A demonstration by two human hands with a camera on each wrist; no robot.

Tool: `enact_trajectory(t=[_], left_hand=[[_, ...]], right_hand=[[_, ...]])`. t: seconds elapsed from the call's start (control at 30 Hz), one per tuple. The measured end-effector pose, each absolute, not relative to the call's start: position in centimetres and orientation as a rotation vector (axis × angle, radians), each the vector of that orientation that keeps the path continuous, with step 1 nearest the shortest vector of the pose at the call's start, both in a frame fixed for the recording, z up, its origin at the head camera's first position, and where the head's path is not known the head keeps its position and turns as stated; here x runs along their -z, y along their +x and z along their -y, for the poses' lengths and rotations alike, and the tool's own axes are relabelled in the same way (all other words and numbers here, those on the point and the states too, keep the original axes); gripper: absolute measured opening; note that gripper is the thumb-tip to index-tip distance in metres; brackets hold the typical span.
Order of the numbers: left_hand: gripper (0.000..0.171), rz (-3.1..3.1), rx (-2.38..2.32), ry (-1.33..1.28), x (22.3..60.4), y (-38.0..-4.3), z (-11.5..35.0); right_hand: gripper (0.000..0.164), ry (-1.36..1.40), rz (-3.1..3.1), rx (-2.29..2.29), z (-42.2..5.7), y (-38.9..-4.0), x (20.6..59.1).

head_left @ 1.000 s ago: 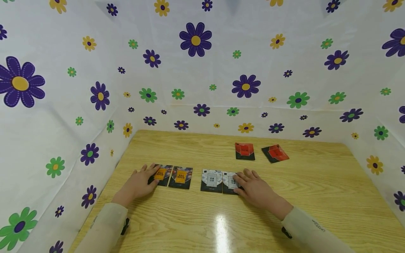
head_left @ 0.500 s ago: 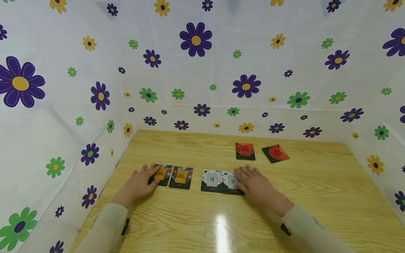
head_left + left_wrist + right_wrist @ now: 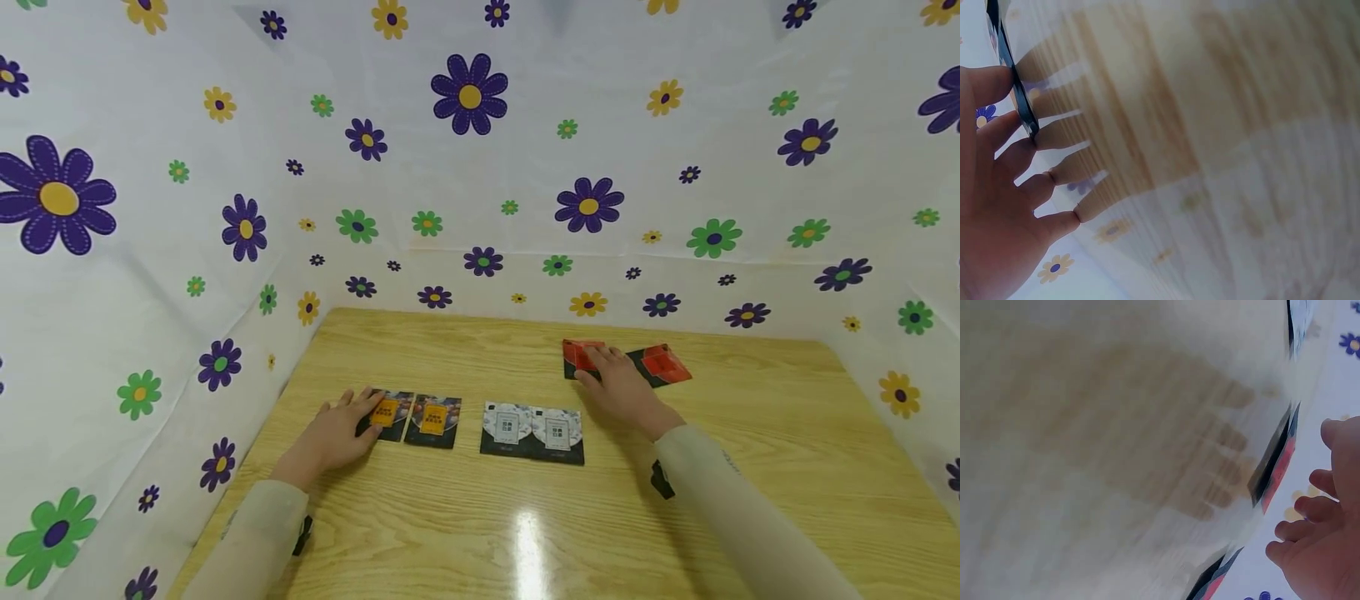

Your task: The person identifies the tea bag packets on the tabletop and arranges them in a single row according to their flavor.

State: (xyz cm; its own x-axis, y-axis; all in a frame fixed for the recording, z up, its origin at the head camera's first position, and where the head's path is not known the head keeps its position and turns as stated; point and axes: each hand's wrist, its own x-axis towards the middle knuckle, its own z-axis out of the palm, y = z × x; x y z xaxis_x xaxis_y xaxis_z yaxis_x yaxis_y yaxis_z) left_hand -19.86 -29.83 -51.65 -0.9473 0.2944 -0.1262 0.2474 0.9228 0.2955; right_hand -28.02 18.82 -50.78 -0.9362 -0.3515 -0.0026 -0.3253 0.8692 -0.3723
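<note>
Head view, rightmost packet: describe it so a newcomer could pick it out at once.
On the wooden table, look toward the far side, before the flowered backdrop. Just beside the right hand lies a red-and-black packet. Unlike the straighter red packet to its left, it lies askew.

Tabletop (image 3: 420, 525): yellow-brown, wood-grained, with a white glare streak toward the near edge. Orange-labelled packets (image 3: 432, 421), toward the left edge: dark, with multicoloured print. Pale-labelled packets (image 3: 507, 428), between left and right edges: white patterned upper part, black lower band. Red-labelled packets (image 3: 663, 365), toward the far edge: red and black. Sleeves (image 3: 253, 533): cream. Backdrop (image 3: 450, 183): white, with purple, yellow and green flowers.
</note>
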Motion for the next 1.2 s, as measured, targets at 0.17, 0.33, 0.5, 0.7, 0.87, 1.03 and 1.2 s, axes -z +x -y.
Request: enact_trajectory(t=[0.17,0.33,0.5,0.7,0.87,1.03,1.2], left_hand=[[0.064,-2.915,-0.425,0.417,51.8,-20.0,29.9],[0.064,-2.928,-0.418,0.424,52.0,-20.2,29.9],[0.064,-2.916,-0.415,0.410,52.0,-20.3,29.9],[0.064,-2.897,-0.418,0.402,51.9,-20.1,29.9],[0.063,-2.896,-0.416,0.400,51.7,-20.0,29.8],[0.063,-2.903,-0.424,0.393,51.6,-20.0,29.7],[0.063,-2.911,-0.431,0.387,51.6,-19.9,29.6]], right_hand=[[0.064,-0.492,-2.976,0.512,-18.4,-29.3,50.8],[0.062,-0.480,-2.980,0.479,-18.5,-29.5,51.1],[0.062,-0.475,-2.984,0.454,-19.0,-29.6,51.8],[0.063,-0.483,-2.980,0.454,-19.3,-29.2,52.1],[0.063,-0.480,-2.970,0.452,-19.5,-28.7,52.1],[0.062,-0.477,-2.976,0.431,-19.7,-28.2,52.0],[0.061,-0.496,-2.986,0.405,-20.1,-27.6,51.7]])
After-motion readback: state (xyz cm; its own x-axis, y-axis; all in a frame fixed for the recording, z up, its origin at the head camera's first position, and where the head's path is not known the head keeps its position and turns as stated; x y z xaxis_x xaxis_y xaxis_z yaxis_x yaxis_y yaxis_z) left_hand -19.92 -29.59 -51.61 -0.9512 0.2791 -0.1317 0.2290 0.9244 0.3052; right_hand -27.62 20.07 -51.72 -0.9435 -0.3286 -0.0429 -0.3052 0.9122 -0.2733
